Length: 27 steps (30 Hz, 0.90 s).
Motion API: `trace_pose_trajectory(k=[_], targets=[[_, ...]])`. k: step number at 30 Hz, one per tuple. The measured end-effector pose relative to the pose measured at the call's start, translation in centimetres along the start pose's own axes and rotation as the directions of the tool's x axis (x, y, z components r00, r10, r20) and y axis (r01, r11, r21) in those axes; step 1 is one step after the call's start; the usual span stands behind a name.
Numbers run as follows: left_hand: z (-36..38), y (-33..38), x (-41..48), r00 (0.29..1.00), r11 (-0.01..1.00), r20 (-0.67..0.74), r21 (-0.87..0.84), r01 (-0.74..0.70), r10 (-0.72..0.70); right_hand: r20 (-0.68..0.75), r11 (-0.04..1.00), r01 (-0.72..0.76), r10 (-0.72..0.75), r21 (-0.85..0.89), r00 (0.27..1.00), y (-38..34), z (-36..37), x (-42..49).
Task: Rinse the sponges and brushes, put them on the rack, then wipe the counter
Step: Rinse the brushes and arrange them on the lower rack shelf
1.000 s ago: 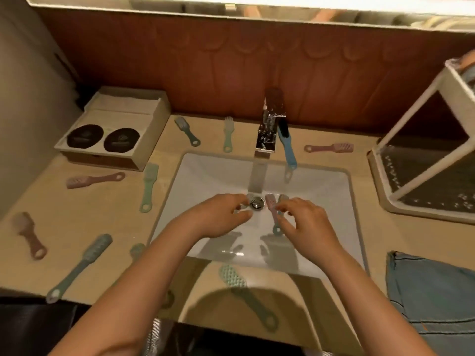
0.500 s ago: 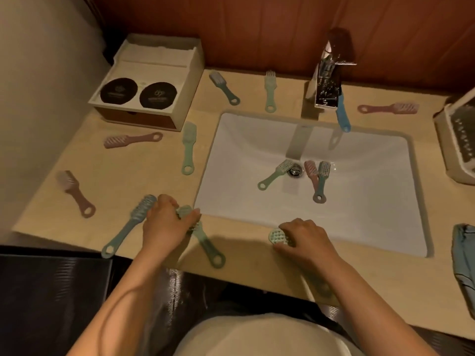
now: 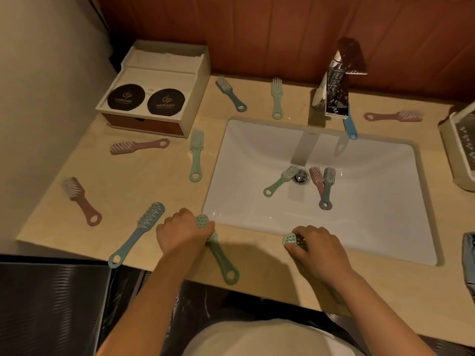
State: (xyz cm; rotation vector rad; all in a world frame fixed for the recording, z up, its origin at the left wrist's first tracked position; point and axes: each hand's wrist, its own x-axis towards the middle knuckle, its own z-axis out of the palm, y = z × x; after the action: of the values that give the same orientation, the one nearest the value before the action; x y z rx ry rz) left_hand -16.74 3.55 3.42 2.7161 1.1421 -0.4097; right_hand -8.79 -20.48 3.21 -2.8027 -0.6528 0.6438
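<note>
Whereas a second ago both hands were down at the drain [image 3: 300, 177] of the sink [image 3: 372, 214], they now sit at the front edge of the counter [image 3: 144, 181], each on a fresh brush. The left hand [image 3: 183, 233] has its fingers curled over the head of a green brush [image 3: 222, 260] that lies just left of the sink's near corner, its handle pointing toward the person. The right hand [image 3: 317, 249] is closed over a second green brush [image 3: 290, 238], of which only the dotted head shows past the thumb. Neither brush looks lifted yet. Three brushes [image 3: 280, 181], one green, one pink and one grey-blue, have been left in the sink beside the drain and have not gone to the rack [image 3: 460, 155] at the far right. The person therefore seems to be gathering brushes into the sink for rinsing. Many more lie scattered on the counter, so racking and wiping look a long way off.
</note>
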Motion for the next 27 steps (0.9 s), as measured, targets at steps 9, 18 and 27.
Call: trace_pose_trajectory(k=[9, 18, 27], targets=[[-1.1, 2.4, 0.3, 0.998, 0.866, -0.022, -0.496, -0.064, 0.061, -0.2, 0.96, -0.009, 0.067, 0.279, 0.977, 1.4, -1.6, -0.4], [-4.8, 11.0, -3.4, 0.988, 0.322, -0.154, -0.935, -0.152, 0.021, -0.441, 0.832, 0.161, 0.108, 0.53, 0.891, 6.0, -5.9, -0.3], [-3.0, 22.0, -6.9, 0.985, 0.113, 0.055, -0.993, 0.037, 0.163, -0.475, 0.777, 0.103, 0.267, 0.62, 0.838, 18.0, -9.9, -2.3]])
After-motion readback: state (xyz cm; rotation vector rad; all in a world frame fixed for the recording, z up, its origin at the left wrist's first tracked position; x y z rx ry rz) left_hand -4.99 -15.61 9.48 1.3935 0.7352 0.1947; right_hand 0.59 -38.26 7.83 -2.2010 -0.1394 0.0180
